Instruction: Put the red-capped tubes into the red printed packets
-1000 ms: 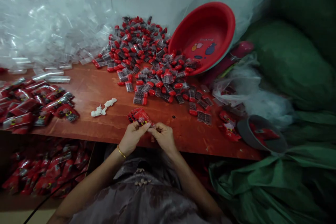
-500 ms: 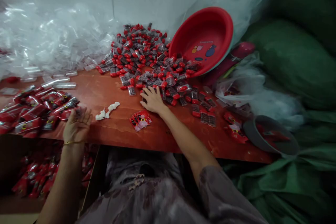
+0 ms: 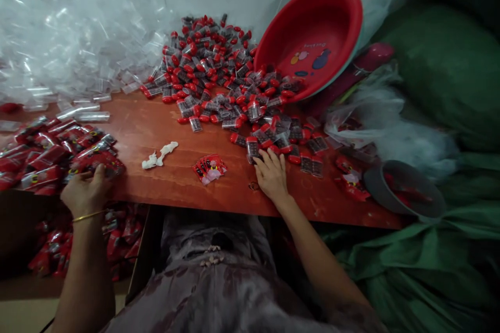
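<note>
We are sitting at a reddish wooden counter (image 3: 156, 125), looking down at our 2 hands. Heaped against the wall behind it is a big drift of clear plastic sleeves (image 3: 66, 47), and a red plastic basin (image 3: 312, 36) is leaning tilted at the far right with green sacks (image 3: 445, 67) beside it. Spilling from the basin is a wide pile of small clear vials with red caps (image 3: 219, 78). At the left edge a heap of red printed packets (image 3: 50, 151) is lying.

Our left hand (image 3: 84, 192) is resting on the near edge of that packet heap, fingers curled over a packet; we cannot tell whether the grip is closed on it. Our right hand (image 3: 271, 174) is lying flat at the near fringe of the vial pile, fingers spread apart and fingertips touching a vial (image 3: 253, 148), nothing clamped.

Between the hands a small fan of red packets (image 3: 210, 168) and a twisted white scrap (image 3: 158, 155) are lying apart. We are judging the vials light, stiff and smooth enough to roll, best pinched across the body; the packets look thin, limp and slippery, best taken by an edge.
</note>
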Demonstrator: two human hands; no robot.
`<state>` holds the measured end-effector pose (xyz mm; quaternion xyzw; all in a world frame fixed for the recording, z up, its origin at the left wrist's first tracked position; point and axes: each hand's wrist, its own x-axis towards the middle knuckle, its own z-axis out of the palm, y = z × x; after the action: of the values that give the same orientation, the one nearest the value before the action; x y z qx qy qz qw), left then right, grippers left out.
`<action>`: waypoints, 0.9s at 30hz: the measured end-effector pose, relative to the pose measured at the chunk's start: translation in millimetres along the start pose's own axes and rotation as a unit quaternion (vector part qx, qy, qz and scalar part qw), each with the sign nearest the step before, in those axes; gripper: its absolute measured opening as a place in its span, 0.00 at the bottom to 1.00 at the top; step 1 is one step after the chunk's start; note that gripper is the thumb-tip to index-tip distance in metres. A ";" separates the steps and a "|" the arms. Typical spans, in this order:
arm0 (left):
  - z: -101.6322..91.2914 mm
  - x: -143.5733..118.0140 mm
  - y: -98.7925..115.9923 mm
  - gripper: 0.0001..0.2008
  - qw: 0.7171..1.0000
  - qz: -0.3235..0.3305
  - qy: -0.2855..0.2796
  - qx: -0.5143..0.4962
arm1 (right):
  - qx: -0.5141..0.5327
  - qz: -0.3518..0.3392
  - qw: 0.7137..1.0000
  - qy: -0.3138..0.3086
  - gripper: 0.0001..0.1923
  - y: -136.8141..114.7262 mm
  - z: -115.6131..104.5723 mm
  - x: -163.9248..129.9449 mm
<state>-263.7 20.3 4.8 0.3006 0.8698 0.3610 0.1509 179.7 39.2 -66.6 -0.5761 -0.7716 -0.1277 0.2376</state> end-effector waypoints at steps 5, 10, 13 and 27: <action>18.1 -13.0 27.3 0.44 0.984 0.127 0.098 0.080 | -0.004 0.046 0.998 0.040 0.15 -0.3 1.7 -6.5; 65.3 -66.6 67.1 0.32 0.941 0.331 0.040 0.060 | -0.001 0.047 0.998 0.039 0.15 1.2 1.2 -4.5; 100.6 -102.3 76.4 0.21 0.872 0.465 -0.132 0.084 | 0.008 0.054 0.998 0.033 0.14 1.1 -0.3 -4.2; 144.5 -129.1 62.8 0.17 0.827 0.503 -0.200 0.148 | 0.031 0.060 0.997 0.037 0.13 -1.1 -3.8 -4.3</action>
<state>-68.6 51.4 -44.5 0.7812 0.5914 0.1860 0.0732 180.5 33.5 -65.4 -0.6083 -0.7300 -0.1111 0.2910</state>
